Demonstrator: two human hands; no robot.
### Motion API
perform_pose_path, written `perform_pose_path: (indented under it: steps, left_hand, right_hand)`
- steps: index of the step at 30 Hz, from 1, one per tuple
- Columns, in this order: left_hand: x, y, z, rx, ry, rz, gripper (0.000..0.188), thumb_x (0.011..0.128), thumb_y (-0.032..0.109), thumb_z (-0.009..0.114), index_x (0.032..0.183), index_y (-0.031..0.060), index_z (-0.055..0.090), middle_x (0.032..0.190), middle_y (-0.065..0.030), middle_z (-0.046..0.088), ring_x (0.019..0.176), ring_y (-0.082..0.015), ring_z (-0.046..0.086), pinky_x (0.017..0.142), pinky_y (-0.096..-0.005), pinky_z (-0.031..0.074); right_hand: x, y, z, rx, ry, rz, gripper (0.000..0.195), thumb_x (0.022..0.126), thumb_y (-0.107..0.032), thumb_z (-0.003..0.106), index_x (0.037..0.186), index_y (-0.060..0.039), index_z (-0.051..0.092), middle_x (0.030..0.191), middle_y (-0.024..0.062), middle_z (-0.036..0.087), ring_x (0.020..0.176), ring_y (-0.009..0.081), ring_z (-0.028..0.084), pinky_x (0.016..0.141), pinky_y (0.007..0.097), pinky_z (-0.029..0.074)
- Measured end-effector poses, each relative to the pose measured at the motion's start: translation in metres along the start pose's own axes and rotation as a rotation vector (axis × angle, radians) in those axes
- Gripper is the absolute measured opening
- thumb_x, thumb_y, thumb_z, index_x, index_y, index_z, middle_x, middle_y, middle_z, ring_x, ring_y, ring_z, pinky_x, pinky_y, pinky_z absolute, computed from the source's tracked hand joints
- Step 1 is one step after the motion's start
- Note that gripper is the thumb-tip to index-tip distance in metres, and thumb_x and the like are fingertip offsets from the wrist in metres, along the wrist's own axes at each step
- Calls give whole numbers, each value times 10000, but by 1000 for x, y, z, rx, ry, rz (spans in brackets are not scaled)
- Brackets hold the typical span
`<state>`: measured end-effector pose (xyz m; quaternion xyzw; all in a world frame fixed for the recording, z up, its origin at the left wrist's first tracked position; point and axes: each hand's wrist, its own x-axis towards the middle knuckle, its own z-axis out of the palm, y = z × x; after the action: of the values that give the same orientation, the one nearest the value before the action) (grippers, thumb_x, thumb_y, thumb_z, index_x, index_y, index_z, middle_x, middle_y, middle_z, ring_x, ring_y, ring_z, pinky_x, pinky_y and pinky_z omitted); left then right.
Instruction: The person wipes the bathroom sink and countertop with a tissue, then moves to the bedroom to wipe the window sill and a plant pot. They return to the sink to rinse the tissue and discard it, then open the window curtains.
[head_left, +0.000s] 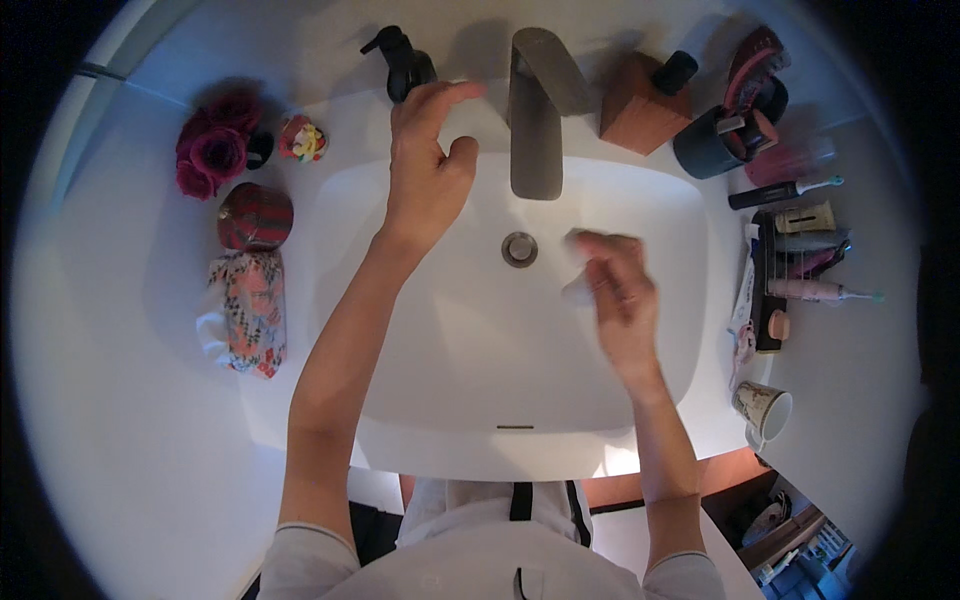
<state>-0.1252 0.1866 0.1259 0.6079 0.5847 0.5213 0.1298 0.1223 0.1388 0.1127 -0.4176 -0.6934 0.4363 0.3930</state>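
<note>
My left hand (431, 154) is raised over the back left of a white washbasin (480, 360), fingers apart and curved, with nothing seen in it. Just behind its fingers stands a black pump bottle (409, 66), partly covered by the hand. Over the basin's right half is my right hand (619, 289), blurred, its fingers bent; whether it holds anything cannot be told. Between the hands, farther back, stands a grey metal faucet (536, 135), and below its spout lies a round drain plug (519, 249). No water stream shows.
Artificial roses (217, 150), a red tin (255, 217) and a floral tissue pack (256, 311) line the left rim. On the right are an orange box (646, 105), a dark cup (705, 146) with brushes, an electric toothbrush (765, 195), a toothpaste tube (744, 281) and a mug (761, 409).
</note>
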Motion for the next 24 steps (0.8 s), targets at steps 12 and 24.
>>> perform_pose_path:
  steps: [12,24]
  left_hand:
    - [3,21,30,3,-93,15,421,822,12,558,1209,117,686,1236,-109,547,1173,-325,421,999,-410,401]
    - [15,32,42,82,-62,-163,278,860,185,713,1106,55,715,1197,-67,566,1160,-218,486,988,-325,368]
  right_hand:
    - [180,-36,3,-617,76,-687,265,916,56,578,1140,-35,687,1175,140,688,1068,343,591,930,389,487]
    - [22,68,23,573,187,531,329,912,-80,707,1217,14,630,1074,89,665,955,157,602,793,323,501]
